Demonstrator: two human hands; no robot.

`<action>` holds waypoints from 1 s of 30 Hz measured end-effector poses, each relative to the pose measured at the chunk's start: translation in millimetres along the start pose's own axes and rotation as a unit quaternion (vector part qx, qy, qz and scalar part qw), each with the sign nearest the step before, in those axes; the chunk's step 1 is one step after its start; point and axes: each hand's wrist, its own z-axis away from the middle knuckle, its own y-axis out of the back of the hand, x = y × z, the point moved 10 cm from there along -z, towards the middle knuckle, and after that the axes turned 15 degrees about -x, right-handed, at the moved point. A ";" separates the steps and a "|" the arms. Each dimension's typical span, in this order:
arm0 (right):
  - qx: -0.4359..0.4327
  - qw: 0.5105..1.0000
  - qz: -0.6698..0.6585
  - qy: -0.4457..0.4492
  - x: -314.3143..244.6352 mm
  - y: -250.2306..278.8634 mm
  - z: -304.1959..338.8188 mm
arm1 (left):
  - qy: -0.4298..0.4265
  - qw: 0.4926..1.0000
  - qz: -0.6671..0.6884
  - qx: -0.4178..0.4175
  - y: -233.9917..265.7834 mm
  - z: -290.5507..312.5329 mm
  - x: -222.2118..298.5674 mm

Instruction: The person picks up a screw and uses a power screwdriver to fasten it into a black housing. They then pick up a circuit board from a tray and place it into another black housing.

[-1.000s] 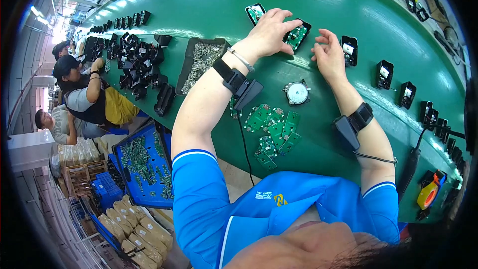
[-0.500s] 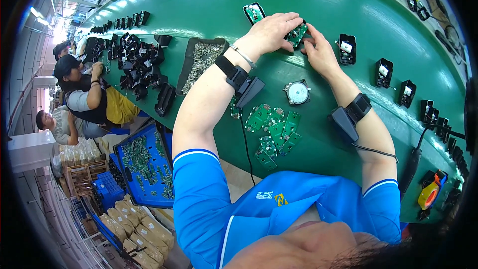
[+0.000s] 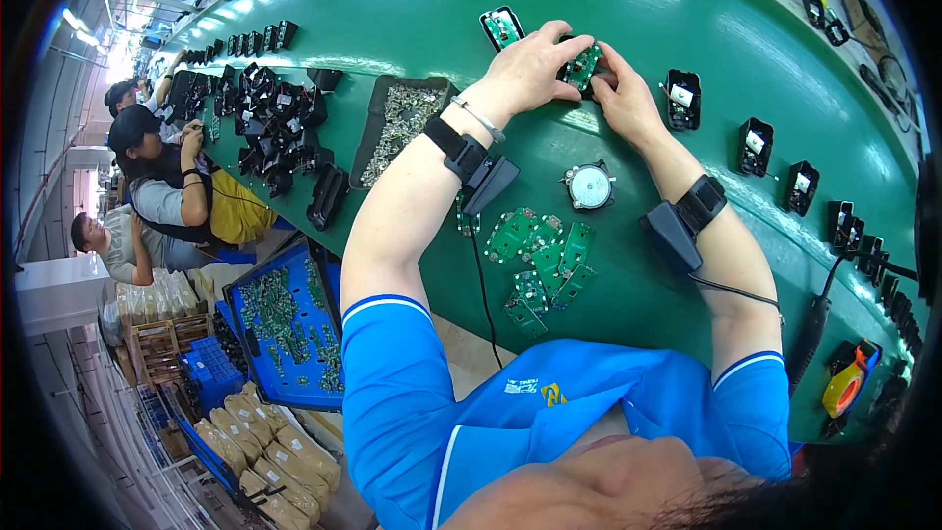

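Between my two hands is a green circuit board (image 3: pixel 582 66), seated in or against a black case whose edges are mostly covered by my fingers. My left hand (image 3: pixel 525 69) closes over its left side, fingers across the top and thumb at the near edge. My right hand (image 3: pixel 628 98) grips the right side with bent fingers. Just beyond my left hand lies another black case with a board in it (image 3: pixel 502 27). A round silver-faced part (image 3: pixel 590 185) sits on the table nearer to me. Below it, several loose green boards (image 3: pixel 545 253) lie in a pile.
Left of my arm stands a dark tray of small metal parts (image 3: pixel 397 118), beside a heap of black cases (image 3: pixel 270 118). Black cases (image 3: pixel 756 145) line the right side of the green table (image 3: pixel 677 265). A blue bin of boards (image 3: pixel 285 324) and co-workers (image 3: pixel 167 177) are at left.
Both hands stay around the board and case, which have tilted and shifted slightly. My left fingers have bent more, and my right wrist has moved a little left.
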 end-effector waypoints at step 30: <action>0.001 0.997 0.079 -0.016 -9.1 -1.3 -4.8 | 0.084 0.994 -0.060 0.042 7.9 8.8 1.2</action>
